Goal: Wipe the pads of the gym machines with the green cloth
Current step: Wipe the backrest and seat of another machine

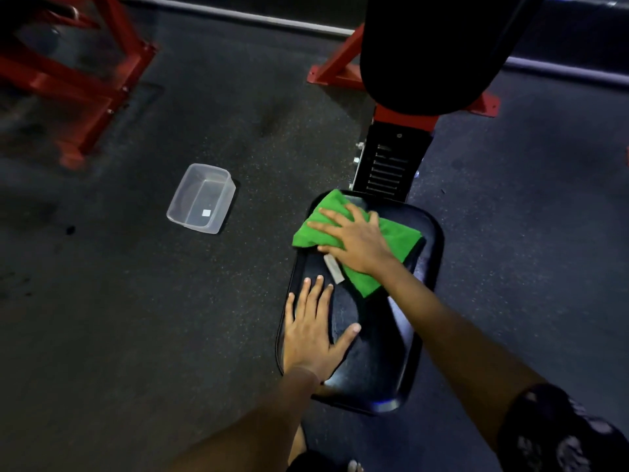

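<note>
Green cloth (pixel 357 240): lay folded and rumpled on the far half of the black seat pad (pixel 371 362), its far corner reaching the pad's back edge, a pale tag sticking out from its near-left side.
Right hand (pixel 357 241): pressed flat on top of the cloth, palm down, fingers (pixel 328 212) straight and spread toward the left; it curled round nothing.
Left hand (pixel 311 330): rested flat on the near-left part of the seat pad, fingers straight and pointing away, thumb splayed to the right; it held nothing and lay apart from the cloth.
Seat pad: dark, rounded rectangle with a raised rim, glossy along its right side and near edge.
Back pad (pixel 439 46): black, rose beyond the seat, above a red bracket and a black slotted adjustment post (pixel 388 165).
Plastic tub (pixel 201 198): clear, rectangular, stood on the floor (pixel 136 301) to the left of the seat, well apart from it, a small white label on its bottom.
Floor: dark speckled rubber.
Red frame (pixel 78 83): steel legs of another machine at the far left.
</note>
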A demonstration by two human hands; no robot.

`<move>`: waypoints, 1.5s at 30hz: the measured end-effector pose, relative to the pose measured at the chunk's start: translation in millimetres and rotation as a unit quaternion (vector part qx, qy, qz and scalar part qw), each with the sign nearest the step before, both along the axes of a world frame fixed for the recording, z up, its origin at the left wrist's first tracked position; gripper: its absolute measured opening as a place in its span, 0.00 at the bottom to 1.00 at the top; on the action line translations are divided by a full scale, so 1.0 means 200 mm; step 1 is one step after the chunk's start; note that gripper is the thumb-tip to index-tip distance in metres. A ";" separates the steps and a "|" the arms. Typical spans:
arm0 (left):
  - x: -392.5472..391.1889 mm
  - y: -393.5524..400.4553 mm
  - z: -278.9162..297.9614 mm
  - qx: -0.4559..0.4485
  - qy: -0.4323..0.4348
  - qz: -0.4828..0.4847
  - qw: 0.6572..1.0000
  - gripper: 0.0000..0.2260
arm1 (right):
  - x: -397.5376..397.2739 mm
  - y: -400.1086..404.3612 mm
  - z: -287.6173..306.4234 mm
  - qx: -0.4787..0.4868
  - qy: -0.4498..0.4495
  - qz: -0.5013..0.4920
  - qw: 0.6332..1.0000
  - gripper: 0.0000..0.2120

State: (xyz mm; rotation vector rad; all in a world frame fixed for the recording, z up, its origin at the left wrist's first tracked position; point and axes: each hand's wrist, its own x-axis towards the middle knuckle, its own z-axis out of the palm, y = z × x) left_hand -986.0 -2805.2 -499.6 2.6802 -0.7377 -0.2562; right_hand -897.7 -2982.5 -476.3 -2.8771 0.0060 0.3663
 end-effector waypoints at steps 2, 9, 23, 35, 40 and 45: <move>0.00 0.00 0.00 -0.002 -0.002 -0.002 1.000 0.36 | 0.03 -0.05 -0.01 0.008 -0.002 -0.128 0.992 0.26; 0.01 -0.01 0.00 -0.004 -0.004 0.003 1.000 0.37 | 0.05 0.07 0.02 -0.009 -0.001 -0.060 0.998 0.26; 0.00 0.00 0.03 -0.019 0.007 0.003 1.000 0.41 | -0.13 -0.11 -0.01 -0.007 0.005 -0.293 0.956 0.29; -0.01 0.00 0.04 -0.015 0.014 0.002 1.000 0.44 | -0.39 0.04 0.01 0.001 -0.020 -0.155 0.988 0.26; -0.01 0.00 0.04 -0.023 0.014 0.005 1.000 0.44 | -0.49 -0.20 -0.04 0.022 -0.046 -0.094 0.994 0.27; -0.01 0.01 0.03 -0.027 0.013 0.007 1.000 0.44 | -0.34 -0.08 -0.02 -0.013 -0.026 -0.249 0.968 0.26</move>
